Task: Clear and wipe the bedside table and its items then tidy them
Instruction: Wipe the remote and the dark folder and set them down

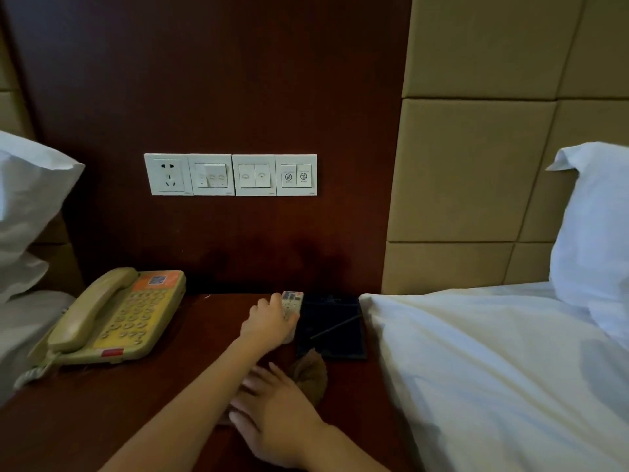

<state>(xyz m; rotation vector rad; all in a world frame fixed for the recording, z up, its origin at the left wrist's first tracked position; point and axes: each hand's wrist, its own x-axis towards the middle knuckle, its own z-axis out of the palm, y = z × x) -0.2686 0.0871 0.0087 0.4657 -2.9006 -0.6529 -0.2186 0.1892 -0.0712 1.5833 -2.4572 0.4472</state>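
Holding the remote: the left hand (pixel 269 321) reaches to the back of the bedside table (pixel 163 403) and grips the remote control (pixel 293 301)
Left fingers: the fingers (pixel 263 305) are curled around the near part of the remote control, so only its far end with the buttons is seen
Place of the remote: at the back of the table, near the wall, just beside the left edge of the black tray (pixel 340 345); it cannot be told if it is lifted or rests on the wood
Right hand: the right hand (pixel 275 413) lies low over the front part of the table, palm down, under the left forearm
Right fingers: straight and a little spread, pointing to the left, holding nothing; what they press on cannot be told
Cloth: a brown cloth (pixel 313 373) is bunched on the table, touching the back of the right hand and the near edge of the tray
Tray: a thin dark stick (pixel 335 327) lies slanted on it
Telephone: a yellowed telephone (pixel 119 318) stands on the left side of the table, handset in its cradle, well apart from both hands
Wall: a white switch panel (pixel 231 174) is fixed on the dark wood above the table
Bed: a white bed cover (pixel 476 369) is just to the right of the table
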